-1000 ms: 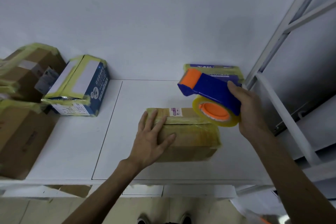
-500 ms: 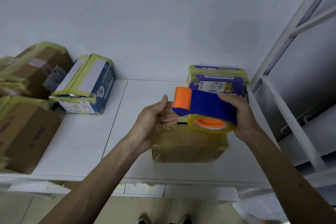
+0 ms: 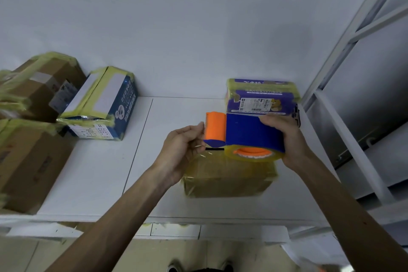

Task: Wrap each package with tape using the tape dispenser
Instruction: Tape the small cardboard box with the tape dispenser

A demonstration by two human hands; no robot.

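One blocky blue-and-orange plastic tape dispenser [image 3: 249, 131] is gripped by the right hand [image 3: 291, 139], the left hand [image 3: 183, 150] curling at its cutter, hold unclear, above one glossy tape-wrapped cardboard package [image 3: 227, 180].

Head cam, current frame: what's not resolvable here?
- Tape end, head view: the left hand curls at the orange end of the tape dispenser. Its fingers hide whether it pinches any tape.
- Brown package, head view: the tape dispenser and the right hand gripping it cover the top.
- Purple box label, head view: print too small to read.
- Brown cartons, head view: blurred and cut off by the left edge.
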